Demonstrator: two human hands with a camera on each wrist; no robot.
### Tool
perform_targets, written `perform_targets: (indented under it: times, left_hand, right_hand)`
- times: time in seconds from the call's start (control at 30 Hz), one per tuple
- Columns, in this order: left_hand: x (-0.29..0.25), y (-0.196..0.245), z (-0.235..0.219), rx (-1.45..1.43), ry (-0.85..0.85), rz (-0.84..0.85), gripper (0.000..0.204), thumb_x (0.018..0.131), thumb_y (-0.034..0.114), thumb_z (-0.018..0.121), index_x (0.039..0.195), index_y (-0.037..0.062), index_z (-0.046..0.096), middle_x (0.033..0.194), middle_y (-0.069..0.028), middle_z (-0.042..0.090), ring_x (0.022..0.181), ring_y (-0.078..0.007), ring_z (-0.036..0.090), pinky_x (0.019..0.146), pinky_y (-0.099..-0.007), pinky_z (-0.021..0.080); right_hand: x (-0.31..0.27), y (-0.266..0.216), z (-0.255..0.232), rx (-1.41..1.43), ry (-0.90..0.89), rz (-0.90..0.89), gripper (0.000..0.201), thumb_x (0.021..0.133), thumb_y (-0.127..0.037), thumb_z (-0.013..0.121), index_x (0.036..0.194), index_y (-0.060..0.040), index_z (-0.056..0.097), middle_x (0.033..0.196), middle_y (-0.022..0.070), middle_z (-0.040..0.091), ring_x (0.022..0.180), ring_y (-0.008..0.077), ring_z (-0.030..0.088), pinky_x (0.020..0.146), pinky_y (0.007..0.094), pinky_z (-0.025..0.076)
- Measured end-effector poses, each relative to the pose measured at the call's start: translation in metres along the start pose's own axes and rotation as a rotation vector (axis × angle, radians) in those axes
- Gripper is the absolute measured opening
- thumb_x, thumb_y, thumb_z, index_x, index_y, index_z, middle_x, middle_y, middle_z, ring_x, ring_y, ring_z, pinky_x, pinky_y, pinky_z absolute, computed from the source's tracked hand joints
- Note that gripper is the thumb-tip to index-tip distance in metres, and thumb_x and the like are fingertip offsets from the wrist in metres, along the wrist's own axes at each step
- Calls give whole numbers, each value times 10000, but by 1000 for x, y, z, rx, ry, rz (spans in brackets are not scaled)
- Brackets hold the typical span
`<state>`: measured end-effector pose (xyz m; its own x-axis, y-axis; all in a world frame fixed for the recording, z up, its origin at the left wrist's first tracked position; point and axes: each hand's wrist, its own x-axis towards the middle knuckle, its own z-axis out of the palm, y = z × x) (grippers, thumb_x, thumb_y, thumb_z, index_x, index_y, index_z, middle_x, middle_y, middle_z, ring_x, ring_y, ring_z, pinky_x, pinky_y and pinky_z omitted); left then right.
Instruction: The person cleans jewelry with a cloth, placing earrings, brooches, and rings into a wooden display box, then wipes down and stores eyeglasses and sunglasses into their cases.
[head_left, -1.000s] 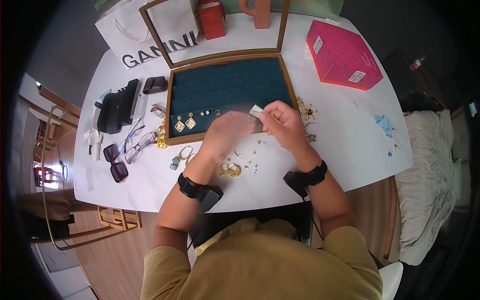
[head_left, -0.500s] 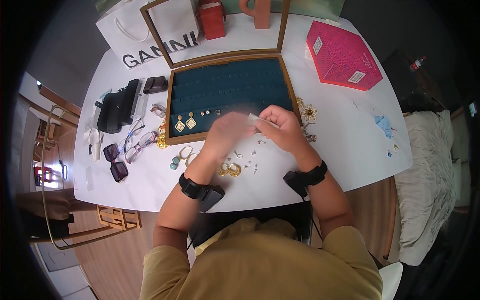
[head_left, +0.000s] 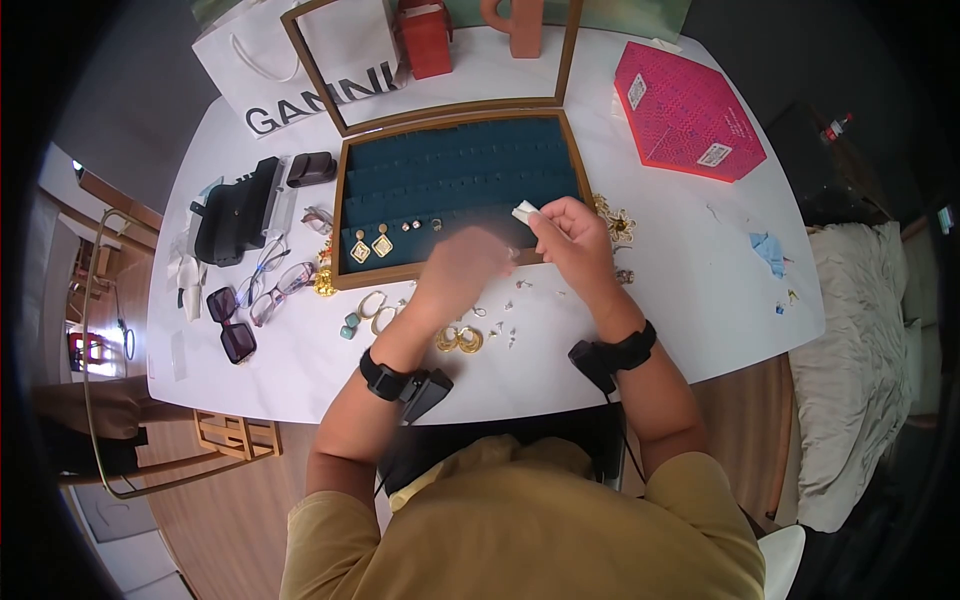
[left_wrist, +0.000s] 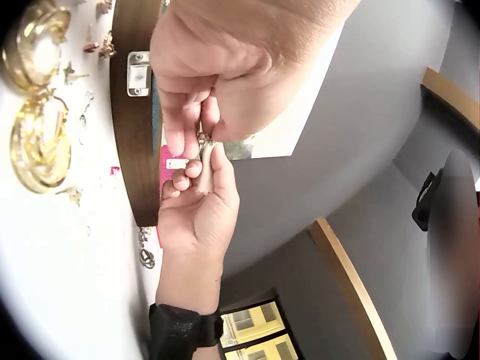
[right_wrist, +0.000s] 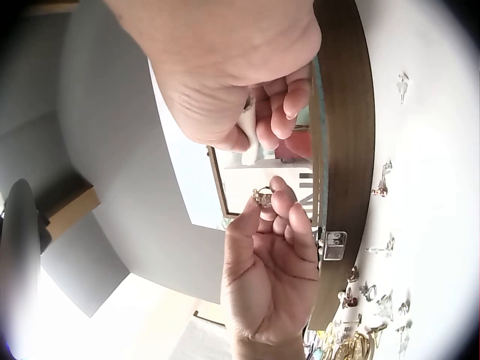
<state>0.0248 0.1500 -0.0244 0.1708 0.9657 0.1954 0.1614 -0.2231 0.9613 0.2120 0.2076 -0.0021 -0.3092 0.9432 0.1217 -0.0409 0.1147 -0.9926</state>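
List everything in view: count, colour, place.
Table: one, white, centre
Display case: one, brown and teal, on table
Drop earrings: two, gold, in case
Bag: one, white, back left
Box: one, red, back
Carton: one, pink, right
Looped object: one, terracotta, back
Sunglasses: one pair, dark, left
Eyeglasses: several, clear-lensed, left
Pouches: two, black and brown, left
Loose jewellery: many, gold and silver, near case
Scrap: one, blue, right
Bedding: one heap, beige, right
Jewellery piece: one, metallic, left fingers
Cloth: one, white, right fingers
Left hand: one, centre
Right hand: one, centre

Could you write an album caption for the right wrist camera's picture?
Left hand pinching a small piece of jewellery, right hand gripping a white cloth or tissue, near a wooden case.
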Motion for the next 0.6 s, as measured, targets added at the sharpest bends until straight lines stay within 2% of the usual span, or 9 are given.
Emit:
perform_targets:
  times: [0.1, 0.2, 0.23, 0.33, 0.43, 0.6]
  left_hand:
    - [-7, 12, 11, -50, -135, -65, 45, 933, 12, 540, 941, -16, 575, 907, -64, 657, 825, -113, 633, 763, -251, 522]
    - [-12, 37, 20, 157, -211, -128, 29, 895, -10, 562, 915, -15, 582, 866, -71, 655, 793, -111, 632, 712, -264, 529]
    - [-12, 35, 22, 186, -222, -129, 31, 871, -3, 596, 902, -5, 590, 824, -88, 647, 731, -139, 632, 653, -280, 522]
    - [-12, 40, 23, 351, -265, 19, 69, 808, -7, 614, 858, 16, 572, 751, -106, 613, 657, -265, 599, 615, -344, 472]
    - [-12, 34, 24, 320, -232, 63, 70, 806, -7, 610, 861, 12, 570, 784, -148, 609, 695, -316, 587, 630, -377, 461]
    - [-13, 30, 23, 370, -203, 108, 69, 810, 3, 610, 869, 17, 577, 822, -164, 602, 777, -325, 588, 683, -393, 468]
  right_hand:
    - [-1, -3, 0, 23, -11, 9, 143, 882, -130, 664, 889, -6, 592, 744, 14, 653, 614, 39, 554, 555, 202, 442]
    - [-2, -4, 1, 19, -29, 22, 141, 886, -131, 658, 892, -7, 592, 745, 13, 653, 615, 40, 554, 559, 204, 443]
    - [-2, -4, 1, 23, -28, 23, 140, 888, -131, 656, 892, -7, 591, 744, 12, 652, 615, 40, 552, 558, 204, 442]
    - [-2, -3, 2, 20, -26, 23, 139, 891, -131, 652, 891, -7, 588, 739, 8, 647, 612, 40, 547, 556, 206, 438]
    - [-2, -3, 1, 18, -34, 19, 139, 892, -130, 651, 889, -8, 585, 735, 6, 643, 612, 39, 543, 555, 206, 434]
    - [-2, -3, 1, 17, -40, 17, 131, 894, -122, 647, 887, -9, 583, 733, 2, 638, 613, 36, 540, 560, 203, 431]
